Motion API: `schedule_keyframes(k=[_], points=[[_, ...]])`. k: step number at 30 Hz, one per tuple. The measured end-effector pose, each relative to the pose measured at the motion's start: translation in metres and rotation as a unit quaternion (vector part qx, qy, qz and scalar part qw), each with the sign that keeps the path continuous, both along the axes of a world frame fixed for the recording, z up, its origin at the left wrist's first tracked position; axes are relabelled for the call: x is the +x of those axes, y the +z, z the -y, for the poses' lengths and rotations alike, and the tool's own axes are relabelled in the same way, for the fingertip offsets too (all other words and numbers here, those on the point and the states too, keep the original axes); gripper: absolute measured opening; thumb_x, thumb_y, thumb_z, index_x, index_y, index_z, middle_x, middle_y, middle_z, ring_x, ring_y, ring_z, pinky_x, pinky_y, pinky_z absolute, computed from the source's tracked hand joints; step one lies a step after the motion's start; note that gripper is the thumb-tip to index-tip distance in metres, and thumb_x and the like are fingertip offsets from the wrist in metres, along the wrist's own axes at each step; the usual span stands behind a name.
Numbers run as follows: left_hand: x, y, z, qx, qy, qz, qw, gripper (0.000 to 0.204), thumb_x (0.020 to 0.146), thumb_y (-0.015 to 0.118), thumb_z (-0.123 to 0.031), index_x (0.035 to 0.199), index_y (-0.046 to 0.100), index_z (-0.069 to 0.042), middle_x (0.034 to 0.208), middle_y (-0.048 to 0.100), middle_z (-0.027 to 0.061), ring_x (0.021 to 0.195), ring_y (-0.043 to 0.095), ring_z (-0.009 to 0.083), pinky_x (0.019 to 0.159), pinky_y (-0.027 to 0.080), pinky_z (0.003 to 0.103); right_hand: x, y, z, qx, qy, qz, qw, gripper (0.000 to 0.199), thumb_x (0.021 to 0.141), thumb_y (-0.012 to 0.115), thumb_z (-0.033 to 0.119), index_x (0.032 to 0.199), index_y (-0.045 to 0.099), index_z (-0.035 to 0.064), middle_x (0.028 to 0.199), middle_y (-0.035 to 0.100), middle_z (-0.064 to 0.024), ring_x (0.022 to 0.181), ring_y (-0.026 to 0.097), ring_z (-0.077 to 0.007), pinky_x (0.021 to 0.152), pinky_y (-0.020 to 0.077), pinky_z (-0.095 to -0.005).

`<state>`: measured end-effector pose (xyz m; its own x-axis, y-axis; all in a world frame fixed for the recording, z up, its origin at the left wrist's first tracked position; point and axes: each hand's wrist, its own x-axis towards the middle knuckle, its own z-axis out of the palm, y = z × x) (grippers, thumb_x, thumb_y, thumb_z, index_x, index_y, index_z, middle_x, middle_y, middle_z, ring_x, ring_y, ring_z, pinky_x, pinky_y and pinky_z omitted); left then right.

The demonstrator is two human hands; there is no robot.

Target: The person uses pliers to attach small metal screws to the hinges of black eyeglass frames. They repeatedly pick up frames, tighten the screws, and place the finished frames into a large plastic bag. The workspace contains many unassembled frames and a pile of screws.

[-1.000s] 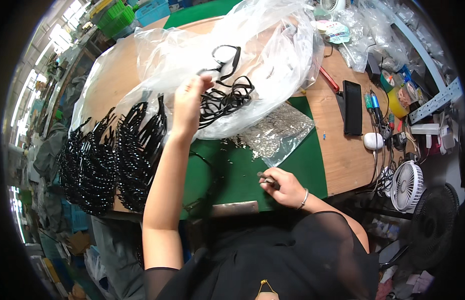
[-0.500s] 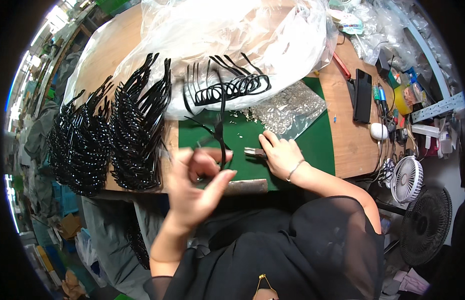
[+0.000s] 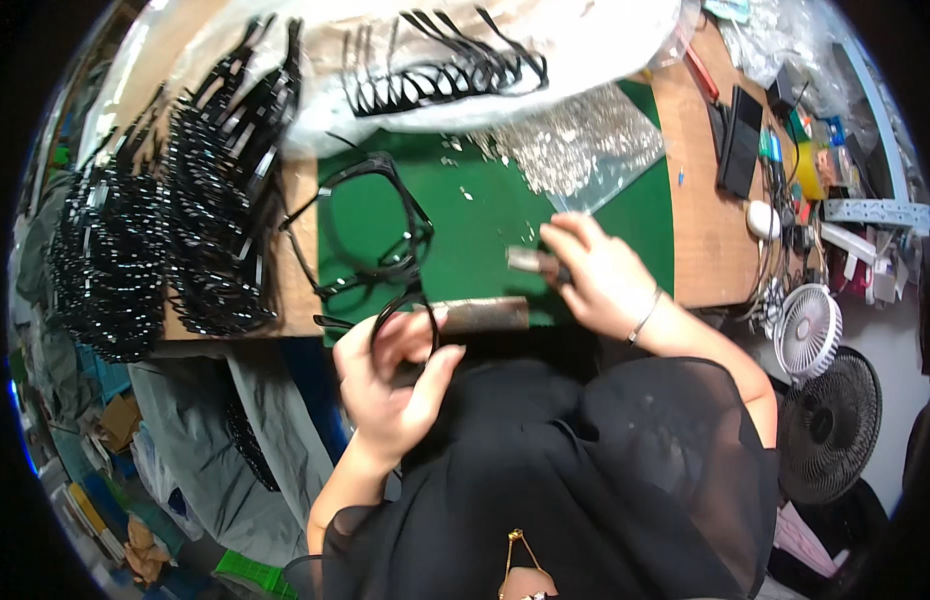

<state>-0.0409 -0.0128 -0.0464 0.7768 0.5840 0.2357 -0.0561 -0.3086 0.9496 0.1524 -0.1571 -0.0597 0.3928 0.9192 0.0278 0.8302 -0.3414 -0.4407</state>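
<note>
No legible lettering, numbers or signs

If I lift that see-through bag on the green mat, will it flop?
Probably floppy: the clear bag lies flat and looks like thin, glinting film. Lifting might scatter tiny flakes, since loose ones lie beside it.

You are holding glossy black eyeglasses (image 3: 421, 232) and a grey metallic tool (image 3: 531, 262); the stacked frames (image 3: 210, 240) are gleaming black with white glints. Your mat (image 3: 465, 240) is showing green, with silvery flakes (image 3: 560, 165) glinting over it; the tabletop (image 3: 715, 260) is showing brown wood grain.
</note>
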Motion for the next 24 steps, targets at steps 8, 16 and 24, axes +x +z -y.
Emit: schedule_keyframes(k=[8, 16, 24], points=[[0.013, 0.034, 0.021, -0.147, -0.034, 0.114, 0.982, 0.111, 0.059, 0.07, 0.005, 0.137, -0.007, -0.012, 0.104, 0.047, 0.0152, 0.058, 0.054, 0.0142, 0.059, 0.049, 0.03, 0.025, -0.027, -0.026, -0.043, -0.079, -0.101, 0.991, 0.013, 0.077, 0.058, 0.015, 0.079, 0.053, 0.0035, 0.071, 0.054, -0.0156, 0.068, 0.055, -0.0329, 0.061, 0.0434, -0.0374], [0.02, 0.022, 0.017, -0.077, -0.042, 0.02, 0.996, 0.092, 0.068, 0.059, 0.015, 0.134, -0.001, -0.003, 0.115, 0.045, 0.0227, 0.074, 0.055, 0.0119, 0.073, 0.046, 0.022, 0.017, -0.037, -0.028, -0.073, -0.052, -0.017, 0.996, 0.017, 0.071, 0.059, 0.014, 0.081, 0.051, 0.0025, 0.076, 0.053, -0.0143, 0.072, 0.055, -0.0328, 0.064, 0.0448, -0.0406], [0.033, 0.012, 0.012, -0.071, -0.027, 0.037, 0.996, 0.091, 0.068, 0.061, 0.014, 0.135, 0.001, -0.004, 0.118, 0.045, 0.0211, 0.083, 0.059, 0.0169, 0.075, 0.047, 0.025, -0.014, 0.037, -0.03, 0.051, -0.09, -0.351, 0.931, 0.016, 0.074, 0.063, 0.01, 0.085, 0.054, 0.0013, 0.074, 0.056, -0.0143, 0.067, 0.059, -0.0245, 0.061, 0.0454, -0.0314]])
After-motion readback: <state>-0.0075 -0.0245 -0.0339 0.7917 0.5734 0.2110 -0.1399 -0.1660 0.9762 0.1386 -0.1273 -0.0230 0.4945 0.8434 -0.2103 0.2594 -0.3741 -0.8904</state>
